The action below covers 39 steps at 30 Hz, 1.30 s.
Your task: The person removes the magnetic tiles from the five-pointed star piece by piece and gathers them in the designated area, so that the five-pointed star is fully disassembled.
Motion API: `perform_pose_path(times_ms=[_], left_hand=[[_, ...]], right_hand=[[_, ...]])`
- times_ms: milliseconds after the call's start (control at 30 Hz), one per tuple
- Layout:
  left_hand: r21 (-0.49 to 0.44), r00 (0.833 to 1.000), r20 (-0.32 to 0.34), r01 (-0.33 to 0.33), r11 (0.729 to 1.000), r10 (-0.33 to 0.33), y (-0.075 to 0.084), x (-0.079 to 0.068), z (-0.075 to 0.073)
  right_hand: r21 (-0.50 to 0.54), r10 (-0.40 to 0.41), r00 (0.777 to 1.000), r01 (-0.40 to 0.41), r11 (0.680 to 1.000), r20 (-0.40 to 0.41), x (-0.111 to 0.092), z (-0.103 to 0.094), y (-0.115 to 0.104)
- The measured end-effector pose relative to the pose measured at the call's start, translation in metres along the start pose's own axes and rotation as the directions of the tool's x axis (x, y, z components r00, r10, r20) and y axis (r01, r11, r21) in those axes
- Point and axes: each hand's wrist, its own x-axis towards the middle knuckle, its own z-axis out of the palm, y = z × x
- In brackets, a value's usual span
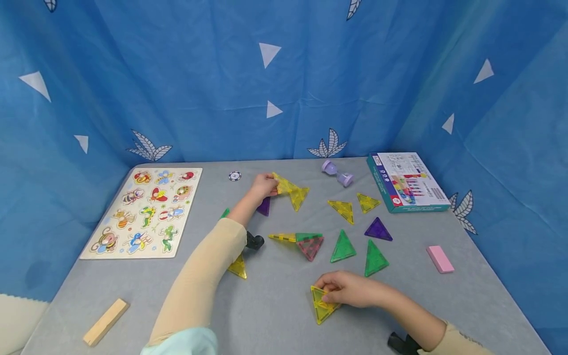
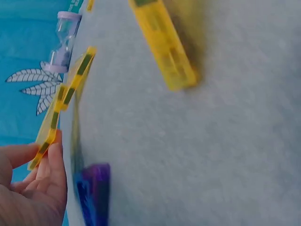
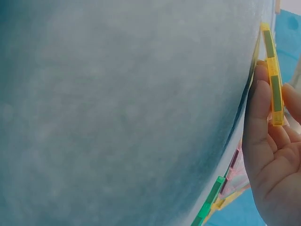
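Note:
At the back of the table, my left hand (image 1: 265, 185) pinches one of two joined yellow triangular magnetic tiles (image 1: 285, 185). The left wrist view shows thumb and fingertips on the edge of that tile (image 2: 47, 129), with the second tile (image 2: 80, 77) joined beyond it. A purple triangle (image 1: 264, 206) lies just below this hand. Nearer the front, my right hand (image 1: 350, 288) holds a yellow triangular tile (image 1: 320, 306) between thumb and fingers; part of it is hidden behind them. Behind the right hand sit green triangles (image 1: 343, 247) and a joined yellow, green and red group (image 1: 309, 246).
Two yellow triangles (image 1: 342, 211) and a purple one (image 1: 378, 230) lie right of centre. Around the table are an insect puzzle board (image 1: 179, 249), a wooden block (image 1: 106, 322), a sand timer (image 1: 337, 173), a box (image 1: 408, 181), a pink block (image 1: 440, 259) and a chip (image 1: 234, 176).

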Motion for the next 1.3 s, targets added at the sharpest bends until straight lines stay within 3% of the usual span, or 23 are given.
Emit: perform_pose_path(times_ms=[167,333,433,500,600,700,933,1067,1167,1233,1300], left_hand=[[0.109,0.996,0.086,-0.008,0.994,-0.002,-0.001,0.0,0.011],[0.205,0.994,0.11,-0.025,0.979,0.002,-0.003,-0.003,0.013],[0.315,0.992,0.117,-0.079,0.946,0.044,-0.001,-0.011,0.007],[0.402,0.987,0.135,-0.137,0.906,0.089,0.001,-0.019,0.001],[0.499,0.964,0.195,-0.255,0.828,0.18,0.004,-0.037,-0.007],[0.502,0.928,0.272,-0.362,0.785,0.254,0.004,-0.06,-0.013],[0.442,0.854,0.404,-0.496,0.747,0.328,-0.01,-0.117,-0.018],[0.469,0.843,0.43,-0.515,0.717,0.324,-0.019,-0.135,-0.021],[0.508,0.856,0.4,-0.505,0.698,0.328,-0.022,-0.142,-0.024],[0.534,0.861,0.379,-0.503,0.68,0.34,-0.022,-0.147,-0.025],[0.569,0.858,0.373,-0.512,0.643,0.353,-0.022,-0.151,-0.023]], right_hand=[[-0.002,0.013,1.0,-0.013,1.0,0.001,0.001,0.001,0.0],[-0.002,0.024,1.0,-0.024,1.0,-0.002,0.003,0.002,0.001],[0.002,0.021,1.0,-0.021,1.0,-0.007,0.003,0.002,0.001],[0.002,0.015,1.0,-0.015,1.0,-0.011,0.003,0.002,0.0],[-0.004,0.002,1.0,-0.003,1.0,-0.021,0.003,0.003,-0.001],[-0.028,-0.018,0.999,0.017,0.999,-0.043,0.004,0.003,-0.004],[-0.103,-0.023,0.995,0.013,0.995,-0.098,0.009,-0.001,-0.01],[-0.184,-0.043,0.989,0.017,0.983,-0.14,0.008,-0.007,-0.014],[-0.296,-0.122,0.958,0.041,0.954,-0.26,0.005,-0.015,-0.02],[-0.372,-0.186,0.91,0.037,0.927,-0.372,0.003,-0.023,-0.026],[-0.435,-0.236,0.853,0.012,0.9,-0.465,0.003,-0.03,-0.032]])
